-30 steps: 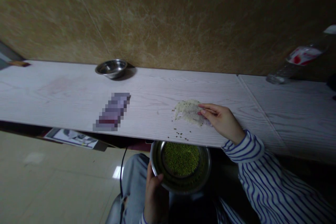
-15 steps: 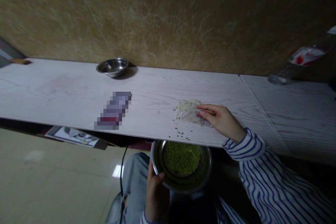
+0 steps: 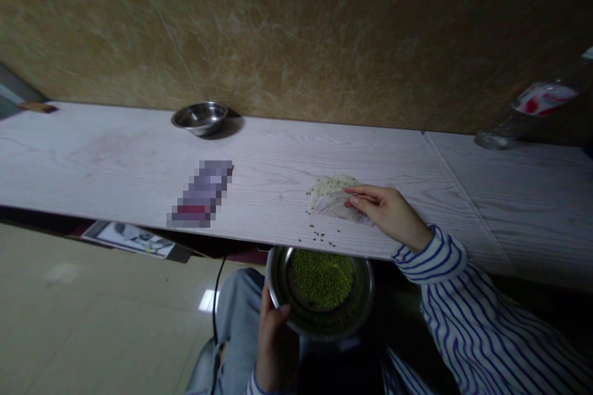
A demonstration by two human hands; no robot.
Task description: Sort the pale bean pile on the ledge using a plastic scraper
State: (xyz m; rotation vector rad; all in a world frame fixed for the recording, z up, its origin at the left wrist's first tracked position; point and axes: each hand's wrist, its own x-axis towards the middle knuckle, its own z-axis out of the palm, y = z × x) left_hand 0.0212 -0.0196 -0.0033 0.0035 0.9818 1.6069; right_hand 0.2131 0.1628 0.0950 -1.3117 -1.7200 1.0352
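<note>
My left hand (image 3: 273,345) grips the rim of a steel bowl (image 3: 359,311) below the table's front edge; green beans (image 3: 322,278) fill its bottom. My right hand (image 3: 386,213) rests on the pale wooden table (image 3: 115,166), fingers together and pressed against a small heap of white grains mixed with beans (image 3: 327,188). A thin pale sheet or card lies under the fingertips, and I cannot make out what it is. A few loose green beans (image 3: 319,236) lie scattered between the heap and the table edge, just above the bowl.
An empty steel bowl (image 3: 200,117) stands at the back by the brown wall. A blurred flat item (image 3: 201,193) lies mid-table. A clear plastic bottle (image 3: 528,108) lies at the far right. Printed sheets (image 3: 134,239) sit under the table's left part, above a tiled floor.
My right hand has shifted slightly left over the heap, and a pale streak now shows where grains were pushed. The bowl and my left hand stay in place.
</note>
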